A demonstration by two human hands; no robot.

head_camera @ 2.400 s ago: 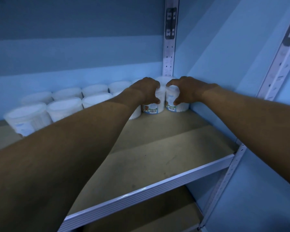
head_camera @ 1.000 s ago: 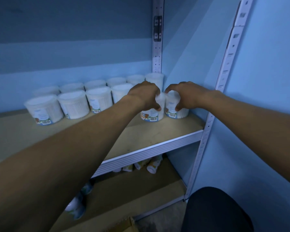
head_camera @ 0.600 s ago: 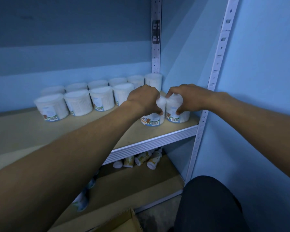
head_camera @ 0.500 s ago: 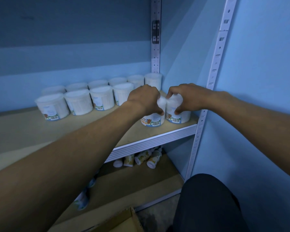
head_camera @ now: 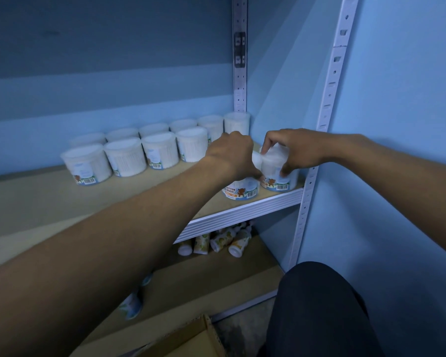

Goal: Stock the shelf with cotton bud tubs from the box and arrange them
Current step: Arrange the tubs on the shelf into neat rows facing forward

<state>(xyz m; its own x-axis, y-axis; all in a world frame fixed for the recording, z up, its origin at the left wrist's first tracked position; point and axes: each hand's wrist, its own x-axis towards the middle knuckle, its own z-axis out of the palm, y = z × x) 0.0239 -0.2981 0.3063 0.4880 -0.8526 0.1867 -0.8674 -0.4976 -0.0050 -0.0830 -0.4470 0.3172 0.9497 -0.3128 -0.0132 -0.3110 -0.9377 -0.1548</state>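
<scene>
Two tubs, left hand (head_camera: 232, 153) gripping one (head_camera: 241, 188), right hand (head_camera: 298, 150) the other (head_camera: 280, 180); I'd seat them flush, labels forward.

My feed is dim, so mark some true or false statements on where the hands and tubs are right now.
1. Each hand grips a tub: true; left hand, right hand.
2. The gripped tubs sit at the shelf's left end: false, at its right end near the front edge.
3. Other tubs stand in rows behind: true.
4. The lower shelf holds only tubs: false, small bottles lie there.
</scene>
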